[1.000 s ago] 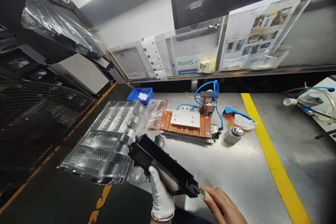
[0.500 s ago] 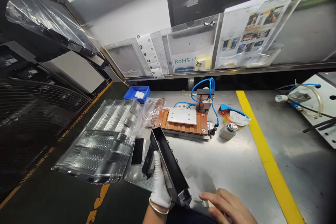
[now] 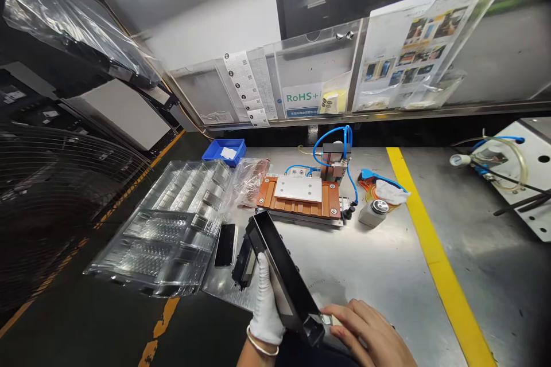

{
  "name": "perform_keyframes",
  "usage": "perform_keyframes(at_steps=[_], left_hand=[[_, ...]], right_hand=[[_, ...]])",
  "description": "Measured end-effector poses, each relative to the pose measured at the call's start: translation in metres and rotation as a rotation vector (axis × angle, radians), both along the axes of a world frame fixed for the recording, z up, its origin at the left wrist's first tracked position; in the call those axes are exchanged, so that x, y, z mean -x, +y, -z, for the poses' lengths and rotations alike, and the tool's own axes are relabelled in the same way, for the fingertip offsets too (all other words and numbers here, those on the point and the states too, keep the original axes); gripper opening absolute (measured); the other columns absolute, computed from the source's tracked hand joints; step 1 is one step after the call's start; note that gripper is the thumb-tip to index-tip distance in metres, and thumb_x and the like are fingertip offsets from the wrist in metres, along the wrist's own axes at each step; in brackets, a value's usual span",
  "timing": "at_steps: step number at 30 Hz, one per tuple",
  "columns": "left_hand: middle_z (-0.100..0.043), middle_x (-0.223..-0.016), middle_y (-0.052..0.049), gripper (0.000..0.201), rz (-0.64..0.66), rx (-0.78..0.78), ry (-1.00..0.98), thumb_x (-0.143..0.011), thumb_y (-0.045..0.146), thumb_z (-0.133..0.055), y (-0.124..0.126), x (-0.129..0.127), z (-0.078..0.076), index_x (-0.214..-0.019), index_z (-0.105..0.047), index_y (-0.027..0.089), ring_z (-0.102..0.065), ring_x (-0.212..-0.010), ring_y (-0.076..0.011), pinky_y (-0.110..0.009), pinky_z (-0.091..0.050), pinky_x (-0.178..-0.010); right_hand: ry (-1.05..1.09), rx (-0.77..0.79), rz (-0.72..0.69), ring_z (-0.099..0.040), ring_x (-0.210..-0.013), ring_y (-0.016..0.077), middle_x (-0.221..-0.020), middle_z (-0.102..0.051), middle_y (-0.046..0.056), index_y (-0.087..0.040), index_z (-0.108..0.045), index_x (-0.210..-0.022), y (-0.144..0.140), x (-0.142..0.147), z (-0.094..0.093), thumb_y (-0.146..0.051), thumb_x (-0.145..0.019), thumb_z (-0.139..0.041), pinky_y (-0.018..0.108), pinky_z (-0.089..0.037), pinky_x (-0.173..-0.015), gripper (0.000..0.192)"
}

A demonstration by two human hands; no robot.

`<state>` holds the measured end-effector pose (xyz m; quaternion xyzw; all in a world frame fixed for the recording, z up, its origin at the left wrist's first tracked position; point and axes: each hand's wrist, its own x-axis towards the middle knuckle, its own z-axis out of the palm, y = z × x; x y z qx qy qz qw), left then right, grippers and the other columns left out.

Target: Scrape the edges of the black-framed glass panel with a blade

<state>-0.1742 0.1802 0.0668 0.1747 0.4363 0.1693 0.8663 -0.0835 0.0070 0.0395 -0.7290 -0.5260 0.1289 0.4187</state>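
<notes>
My left hand (image 3: 267, 307), in a white glove, grips a long black plastic housing (image 3: 287, 275). The housing is tilted, its open hollow side up and its lower end close to my body. A second black part (image 3: 243, 264) shows left of my thumb; whether it belongs to the same piece I cannot tell. My bare right hand (image 3: 365, 330) pinches a small pale tool with a shiny tip (image 3: 328, 319) between thumb and fingers. Its tip meets the housing's lower right corner, though the exact contact is partly hidden.
A fixture with a brown base (image 3: 297, 202) and blue air hoses stands behind the housing. Clear plastic trays (image 3: 172, 229), a phone (image 3: 225, 245) and a blue bin (image 3: 224, 151) lie left. A dispenser bottle (image 3: 373, 215) stands right, near yellow tape (image 3: 434, 252).
My right hand has moved slightly left, bringing the small pale tool to the housing's lower end. The housing has shifted slightly right and turned a little in my left hand.
</notes>
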Motion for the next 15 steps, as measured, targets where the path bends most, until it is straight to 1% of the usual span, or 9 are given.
perform_keyframes(at_steps=[2,4,5,6,7,8,10,12,15], left_hand=[[-0.067,-0.062,0.003,0.053,-0.046,0.067,-0.044,-0.067,0.068,-0.062,0.0,0.003,0.001,-0.09,-0.066,0.02,-0.059,-0.056,-0.0092,-0.022,-0.049,-0.056],[-0.065,-0.063,0.006,0.048,-0.089,0.15,-0.198,-0.062,0.059,-0.073,-0.001,0.006,-0.001,-0.089,-0.065,0.021,-0.056,-0.053,-0.0056,-0.016,-0.045,-0.048],[-0.064,-0.062,0.007,0.047,-0.093,0.18,-0.277,-0.059,0.055,-0.076,-0.002,0.007,-0.003,-0.09,-0.065,0.021,-0.055,-0.051,-0.0044,-0.015,-0.043,-0.045],[-0.063,-0.06,0.008,0.047,-0.084,0.198,-0.34,-0.059,0.054,-0.077,-0.003,0.008,-0.005,-0.09,-0.065,0.022,-0.054,-0.049,-0.0038,-0.014,-0.042,-0.043],[-0.062,-0.058,0.008,0.046,-0.065,0.205,-0.368,-0.06,0.056,-0.076,-0.004,0.007,-0.007,-0.089,-0.065,0.022,-0.054,-0.048,-0.0037,-0.014,-0.042,-0.043],[-0.062,-0.057,0.007,0.044,-0.045,0.205,-0.354,-0.062,0.058,-0.073,-0.004,0.006,-0.009,-0.085,-0.066,0.021,-0.054,-0.048,-0.0038,-0.014,-0.042,-0.043],[-0.062,-0.052,0.006,0.044,-0.001,0.221,-0.255,-0.067,0.061,-0.067,-0.006,0.001,-0.012,-0.075,-0.066,0.018,-0.054,-0.045,-0.0031,-0.012,-0.04,-0.042],[-0.061,-0.047,0.005,0.044,0.028,0.243,-0.158,-0.069,0.06,-0.065,-0.008,-0.004,-0.014,-0.069,-0.065,0.016,-0.053,-0.042,-0.0029,-0.012,-0.04,-0.042],[-0.06,-0.044,0.006,0.044,0.052,0.282,-0.137,-0.069,0.061,-0.065,-0.011,-0.008,-0.013,-0.068,-0.065,0.017,-0.051,-0.04,-0.0034,-0.014,-0.037,-0.04]], right_hand=[[0.025,0.029,0.071,-0.063,-0.079,0.016,-0.087,-0.061,-0.003,-0.036,-0.056,-0.123,-0.005,-0.004,0.02,-0.05,-0.11,-0.033,0.023,-0.053,-0.067,0.03],[0.025,0.058,0.206,-0.064,-0.091,0.019,-0.098,-0.064,-0.001,-0.033,-0.059,-0.122,-0.013,-0.013,0.043,-0.053,-0.108,-0.035,0.024,-0.055,-0.072,0.034],[0.033,0.051,0.268,-0.065,-0.094,0.0209,-0.104,-0.066,0.001,-0.028,-0.061,-0.119,-0.017,-0.018,0.052,-0.058,-0.107,-0.033,0.026,-0.057,-0.077,0.043],[0.058,0.054,0.268,-0.065,-0.095,0.0219,-0.105,-0.067,0.003,-0.024,-0.064,-0.116,-0.022,-0.021,0.058,-0.062,-0.105,-0.031,0.026,-0.057,-0.078,0.051],[0.102,0.088,0.296,-0.066,-0.093,0.0214,-0.102,-0.068,0.002,-0.024,-0.066,-0.11,-0.025,-0.024,0.06,-0.063,-0.104,-0.034,0.024,-0.058,-0.072,0.051],[0.153,0.123,0.294,-0.065,-0.097,0.0216,-0.105,-0.067,0.002,-0.025,-0.067,-0.109,-0.028,-0.024,0.057,-0.062,-0.104,-0.037,0.024,-0.057,-0.076,0.048],[0.232,0.129,0.145,-0.062,-0.101,0.0184,-0.108,-0.064,-0.001,-0.031,-0.063,-0.119,-0.029,-0.02,0.041,-0.052,-0.107,-0.039,0.023,-0.053,-0.084,0.034],[0.215,0.04,0.01,-0.062,-0.084,0.0141,-0.092,-0.062,-0.004,-0.037,-0.059,-0.122,-0.025,-0.011,0.017,-0.049,-0.108,-0.038,0.019,-0.052,-0.074,0.028],[0.137,0.0,-0.05,-0.06,-0.072,0.0135,-0.081,-0.057,-0.004,-0.037,-0.059,-0.119,-0.014,0.0,-0.01,-0.048,-0.109,-0.036,0.02,-0.049,-0.066,0.027]])
